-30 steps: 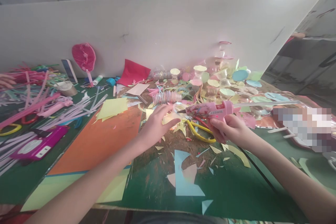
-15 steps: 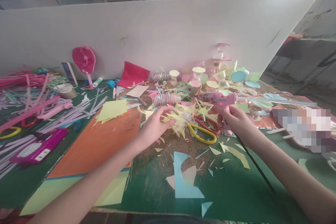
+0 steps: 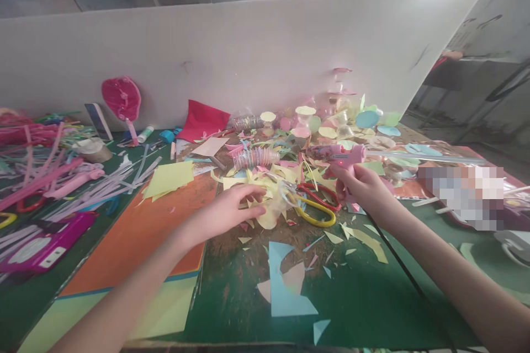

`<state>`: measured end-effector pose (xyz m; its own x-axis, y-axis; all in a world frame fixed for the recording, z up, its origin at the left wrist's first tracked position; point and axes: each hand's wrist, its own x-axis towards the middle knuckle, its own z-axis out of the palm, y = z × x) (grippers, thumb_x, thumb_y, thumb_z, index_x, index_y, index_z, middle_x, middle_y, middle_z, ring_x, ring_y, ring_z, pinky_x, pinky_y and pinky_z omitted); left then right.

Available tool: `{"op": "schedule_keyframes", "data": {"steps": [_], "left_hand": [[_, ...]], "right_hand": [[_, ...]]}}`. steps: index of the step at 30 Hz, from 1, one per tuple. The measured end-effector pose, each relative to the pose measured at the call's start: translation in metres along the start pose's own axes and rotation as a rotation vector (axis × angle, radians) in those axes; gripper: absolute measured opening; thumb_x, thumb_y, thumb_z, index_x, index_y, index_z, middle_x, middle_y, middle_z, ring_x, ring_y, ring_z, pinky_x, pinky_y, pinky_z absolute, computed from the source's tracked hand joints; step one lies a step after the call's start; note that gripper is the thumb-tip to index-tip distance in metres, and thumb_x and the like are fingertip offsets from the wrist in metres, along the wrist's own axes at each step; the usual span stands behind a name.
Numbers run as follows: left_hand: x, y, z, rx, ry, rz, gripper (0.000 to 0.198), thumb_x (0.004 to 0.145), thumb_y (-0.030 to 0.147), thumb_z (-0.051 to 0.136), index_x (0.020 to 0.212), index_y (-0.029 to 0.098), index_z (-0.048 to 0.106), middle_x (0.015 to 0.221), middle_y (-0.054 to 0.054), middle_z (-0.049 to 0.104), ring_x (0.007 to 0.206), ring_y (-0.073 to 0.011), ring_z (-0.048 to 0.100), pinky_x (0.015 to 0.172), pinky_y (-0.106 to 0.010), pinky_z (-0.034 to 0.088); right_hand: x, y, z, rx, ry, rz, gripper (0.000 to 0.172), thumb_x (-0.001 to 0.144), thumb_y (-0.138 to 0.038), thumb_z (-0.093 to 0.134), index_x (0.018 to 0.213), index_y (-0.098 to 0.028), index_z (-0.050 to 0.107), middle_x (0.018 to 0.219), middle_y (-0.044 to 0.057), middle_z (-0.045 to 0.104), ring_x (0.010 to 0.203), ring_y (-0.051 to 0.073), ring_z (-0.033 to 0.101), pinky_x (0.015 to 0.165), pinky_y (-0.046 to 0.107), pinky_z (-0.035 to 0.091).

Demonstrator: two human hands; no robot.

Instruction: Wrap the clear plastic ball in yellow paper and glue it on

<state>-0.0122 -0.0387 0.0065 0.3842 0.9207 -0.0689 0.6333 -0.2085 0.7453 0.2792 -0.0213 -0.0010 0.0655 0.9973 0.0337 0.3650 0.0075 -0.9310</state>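
Note:
My right hand [image 3: 359,186] is wrapped round the grip of a pink hot glue gun [image 3: 337,154]. Its nozzle points left, a small red light glows on it, and a long clear glue stick [image 3: 422,158] sticks out behind. My left hand [image 3: 226,210] hovers over the paper scraps, thumb and fingers apart. Just beyond its fingertips lies a clear plastic cup piece [image 3: 287,193] with a pale yellow round [image 3: 269,215]; whether the fingertips touch it I cannot tell. Scissors with yellow and red handles [image 3: 318,215] lie between my hands.
Coiled clear plastic pieces [image 3: 254,158] and decorated cups [image 3: 305,116] stand behind. Left are yellow paper sheets [image 3: 168,177], an orange board [image 3: 136,237], a purple device [image 3: 49,242] and straw-like strips [image 3: 33,135]. A black cord [image 3: 399,259] trails toward me. A white partition [image 3: 215,55] closes off the back.
My left hand has come slightly lower and nearer the pale yellow round, fingers still apart. My right hand keeps hold of the glue gun. The whole view has shifted a little.

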Motion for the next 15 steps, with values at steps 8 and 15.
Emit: {"op": "schedule_keyframes", "data": {"steps": [8, 15], "left_hand": [[-0.018, -0.009, -0.004, 0.176, -0.024, -0.023, 0.036, 0.087, 0.049, 0.058, 0.117, 0.031, 0.065, 0.123, -0.003, 0.065, 0.111, -0.0270, 0.063, 0.083, -0.034, 0.054], [-0.029, -0.020, -0.016, 0.244, 0.104, -0.099, 0.050, 0.082, 0.064, 0.055, 0.117, 0.030, 0.065, 0.115, -0.005, 0.069, 0.105, -0.0285, 0.064, 0.085, -0.036, 0.052]], "right_hand": [[-0.001, -0.002, 0.000, -0.020, 0.003, 0.014, 0.047, 0.083, -0.058, 0.059, 0.059, -0.024, 0.039, 0.048, -0.003, 0.057, 0.044, 0.011, 0.052, 0.045, 0.023, 0.039], [-0.003, -0.008, -0.003, -0.168, 0.038, 0.036, 0.048, 0.082, -0.062, 0.056, 0.058, -0.023, 0.042, 0.047, -0.002, 0.056, 0.045, 0.013, 0.050, 0.049, 0.025, 0.039]]}}
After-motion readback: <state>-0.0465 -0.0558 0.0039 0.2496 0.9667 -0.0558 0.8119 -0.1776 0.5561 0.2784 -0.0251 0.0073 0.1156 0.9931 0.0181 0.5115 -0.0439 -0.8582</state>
